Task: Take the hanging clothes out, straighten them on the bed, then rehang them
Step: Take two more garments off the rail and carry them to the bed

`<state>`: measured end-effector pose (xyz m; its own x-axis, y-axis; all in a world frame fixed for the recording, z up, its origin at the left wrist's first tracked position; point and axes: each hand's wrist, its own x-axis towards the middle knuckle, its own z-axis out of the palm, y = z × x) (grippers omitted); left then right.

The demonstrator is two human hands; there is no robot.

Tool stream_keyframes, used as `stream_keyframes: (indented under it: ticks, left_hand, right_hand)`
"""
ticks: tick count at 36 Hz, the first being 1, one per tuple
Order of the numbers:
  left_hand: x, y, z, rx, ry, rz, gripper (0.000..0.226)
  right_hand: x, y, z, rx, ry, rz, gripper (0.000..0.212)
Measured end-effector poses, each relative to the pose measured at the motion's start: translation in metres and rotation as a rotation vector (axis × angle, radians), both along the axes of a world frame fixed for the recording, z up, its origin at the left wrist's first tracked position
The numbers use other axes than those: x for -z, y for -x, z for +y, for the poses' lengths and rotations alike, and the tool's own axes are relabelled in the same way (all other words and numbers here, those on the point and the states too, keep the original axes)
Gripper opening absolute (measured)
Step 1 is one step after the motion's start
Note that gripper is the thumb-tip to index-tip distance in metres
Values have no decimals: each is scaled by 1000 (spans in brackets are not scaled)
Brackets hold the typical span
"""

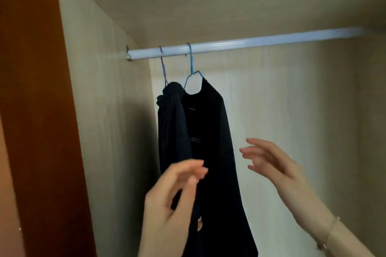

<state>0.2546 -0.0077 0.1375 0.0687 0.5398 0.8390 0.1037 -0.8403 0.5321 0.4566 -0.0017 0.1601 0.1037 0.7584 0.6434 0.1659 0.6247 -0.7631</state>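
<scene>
Two dark garments hang from a white rail (240, 43) inside a wardrobe. A long black top (215, 131) hangs on a blue wire hanger (190, 62). To its left a bunched dark garment (173, 115) hangs on a purple hanger (163, 67). My left hand (173, 200) is raised in front of the black top's lower part, fingers loosely bent and holding nothing. My right hand (273, 162) is lifted to the right of the top, fingers spread, apart from the cloth.
The wardrobe has pale side (100, 110) and back walls (292, 100) and a brown door edge (37, 110) at the left. The rail to the right of the blue hanger carries nothing. A thin bracelet (330, 233) is on my right wrist.
</scene>
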Motion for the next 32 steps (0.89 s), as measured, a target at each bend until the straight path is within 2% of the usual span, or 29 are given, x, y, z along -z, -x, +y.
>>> stream_keyframes:
  ticks: [2,4,6,9,12,13,16,18,21,24,26,28,30,32]
  left_hand:
    - [-43,-2,16,-108,-123,-61,25]
    - [-78,-10,31,-191,-154,-102,28]
    - [-107,-14,48,-293,-107,-100,29]
    - [-136,-15,72,-391,67,-36,47]
    - [-151,-16,92,-285,315,22,61]
    - [-154,-15,99,-251,378,31,58]
    - [-161,-12,108,-148,542,-8,40]
    - [-163,-10,112,-109,617,-63,30]
    - [-165,-6,124,-92,654,-129,17]
    - [-163,-7,137,-40,680,-215,13]
    - [-160,-9,142,-16,672,-293,19]
    - [-158,-12,146,12,633,-362,27]
    - [-157,-13,151,26,572,-366,35]
    - [-159,-10,155,20,543,-336,33]
  right_hand:
    - [-32,3,14,27,-46,-28,29]
    - [-64,8,25,22,-82,-42,33]
    - [-92,11,38,26,-70,-65,38]
    - [-124,14,58,40,2,-154,48]
    - [-144,19,81,2,128,-215,51]
    - [-148,21,89,-21,173,-222,47]
    - [-157,32,106,-12,271,-304,11]
    - [-161,38,116,-13,315,-309,9]
    - [-164,43,128,-25,355,-247,8]
    - [-163,42,139,-69,303,-46,32]
    - [-160,40,145,-116,246,65,40]
    - [-159,38,147,-136,219,86,40]
    - [-160,35,145,-112,198,47,38]
    - [-163,33,142,-76,173,-8,32]
